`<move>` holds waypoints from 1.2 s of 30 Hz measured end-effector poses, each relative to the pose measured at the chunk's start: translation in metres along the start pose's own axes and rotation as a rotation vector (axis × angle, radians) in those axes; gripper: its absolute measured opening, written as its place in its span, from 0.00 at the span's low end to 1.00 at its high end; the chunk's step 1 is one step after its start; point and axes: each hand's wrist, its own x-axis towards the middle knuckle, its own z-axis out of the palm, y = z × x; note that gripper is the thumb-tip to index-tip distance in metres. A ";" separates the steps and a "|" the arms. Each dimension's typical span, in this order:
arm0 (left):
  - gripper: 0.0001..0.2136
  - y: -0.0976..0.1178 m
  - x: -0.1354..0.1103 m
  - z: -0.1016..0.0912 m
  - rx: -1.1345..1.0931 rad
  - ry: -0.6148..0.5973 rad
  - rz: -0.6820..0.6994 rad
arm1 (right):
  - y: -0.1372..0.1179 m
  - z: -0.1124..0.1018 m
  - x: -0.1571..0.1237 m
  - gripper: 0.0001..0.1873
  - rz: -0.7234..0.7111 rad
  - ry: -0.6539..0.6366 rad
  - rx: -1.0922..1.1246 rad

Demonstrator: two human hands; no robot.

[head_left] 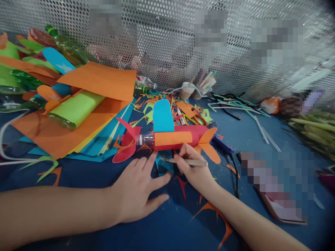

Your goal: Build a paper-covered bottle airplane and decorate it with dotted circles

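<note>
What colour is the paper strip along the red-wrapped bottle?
The paper strip is orange, seen in the head view.

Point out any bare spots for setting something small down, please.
Bare blue table shows on the near side, between the left hand and the curved orange scrap, and again between the dark blue tool and the pale strips. It's crowded at left with stacked paper, and behind the paper-covered bottle with cut-offs.

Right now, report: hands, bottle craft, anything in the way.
Right hand holds pen. Left hand at blue piece. Bottle craft on its side. Red scrap close by.
</note>
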 end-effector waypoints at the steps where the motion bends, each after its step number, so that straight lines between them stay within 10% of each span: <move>1: 0.21 0.000 0.000 0.000 -0.001 0.000 0.003 | 0.000 0.000 0.000 0.12 0.000 0.003 -0.003; 36: 0.21 0.000 0.002 -0.002 -0.037 -0.017 -0.010 | -0.003 -0.001 0.000 0.12 0.004 0.008 -0.017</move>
